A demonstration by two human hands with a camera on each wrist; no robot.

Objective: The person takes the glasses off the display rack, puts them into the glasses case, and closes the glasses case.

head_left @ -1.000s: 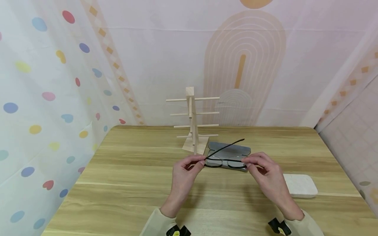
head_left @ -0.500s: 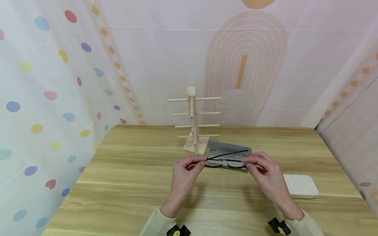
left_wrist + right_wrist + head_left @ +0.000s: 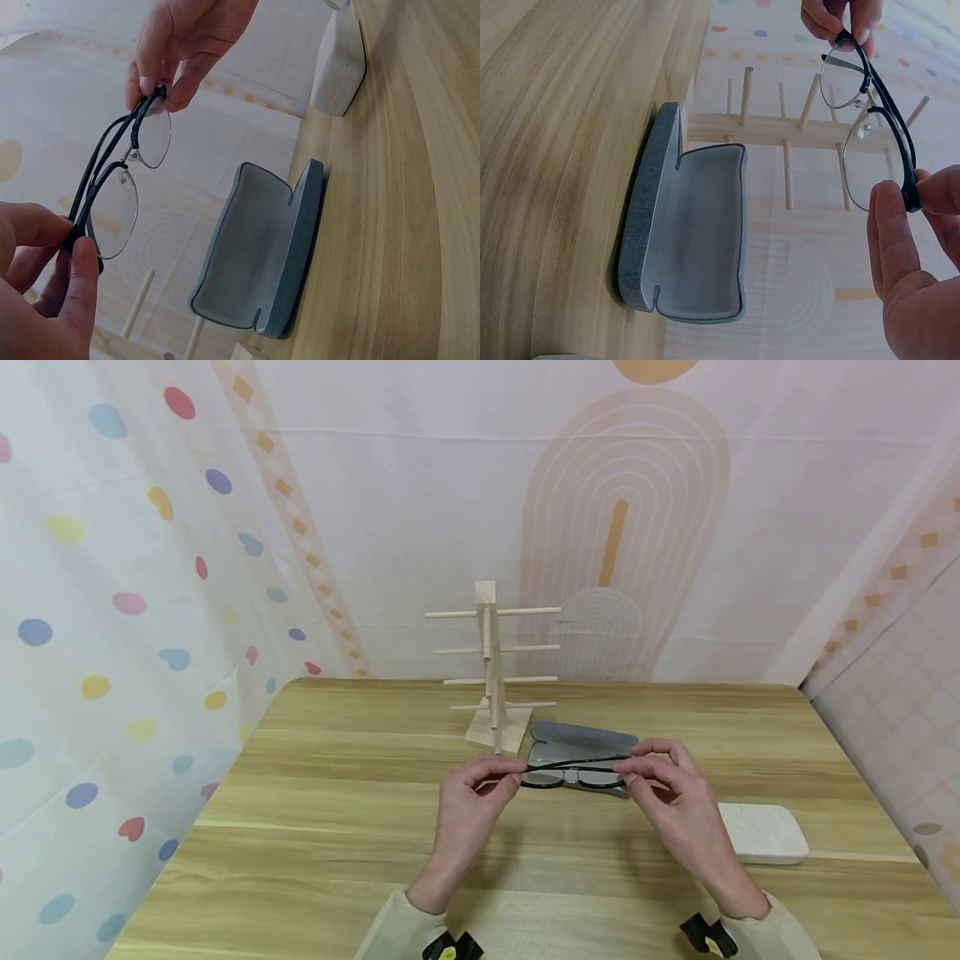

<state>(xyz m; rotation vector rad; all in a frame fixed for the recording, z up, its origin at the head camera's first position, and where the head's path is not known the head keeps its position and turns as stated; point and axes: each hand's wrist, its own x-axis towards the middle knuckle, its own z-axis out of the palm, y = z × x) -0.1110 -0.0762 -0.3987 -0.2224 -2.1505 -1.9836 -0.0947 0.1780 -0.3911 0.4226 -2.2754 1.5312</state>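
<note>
A pair of black-rimmed eyeglasses (image 3: 126, 161) is held up between both hands, its temples folded in behind the lenses. My left hand (image 3: 471, 806) pinches one end of the frame between thumb and fingers. At the other end my right hand (image 3: 677, 802) pinches the frame, with its index finger raised by the folded temple tip. Below and beyond the eyeglasses lies a grey glasses case (image 3: 697, 232), its lid standing open and its pale lining bare. In the head view the eyeglasses overlap this case.
Behind the case stands a wooden peg rack (image 3: 487, 643) with bare pegs on several levels. A white case (image 3: 763, 833) lies to the right of my right hand on the wooden table (image 3: 315, 827). Patterned curtains (image 3: 405, 510) hang along the back and left.
The raised temple has swung down and inward until it lies along the frame. My right index finger has lifted toward its tip. Both hands keep their places.
</note>
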